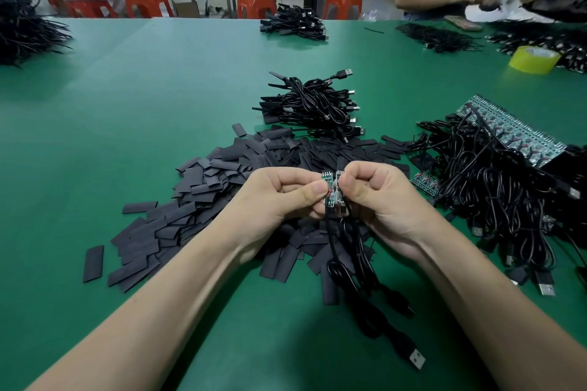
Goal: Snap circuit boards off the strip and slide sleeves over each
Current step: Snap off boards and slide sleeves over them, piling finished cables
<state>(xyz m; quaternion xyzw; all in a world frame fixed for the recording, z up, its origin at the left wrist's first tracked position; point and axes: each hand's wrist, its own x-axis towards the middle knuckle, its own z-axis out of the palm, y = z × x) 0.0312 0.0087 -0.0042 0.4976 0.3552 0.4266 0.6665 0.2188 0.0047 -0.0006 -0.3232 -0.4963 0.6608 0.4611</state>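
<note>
Green table (127, 111): boards (332, 190), left hand (279, 197), right hand (379, 197)

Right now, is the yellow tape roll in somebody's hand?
No, the yellow tape roll sits on the green table, untouched.

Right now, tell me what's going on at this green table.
A person holds two small green circuit boards side by side above the green table, the left hand pinching one and the right hand the other. Black USB cables hang from them. A pile of flat black sleeves lies beneath, and a long strip of unsnapped boards waits on the right.
</note>
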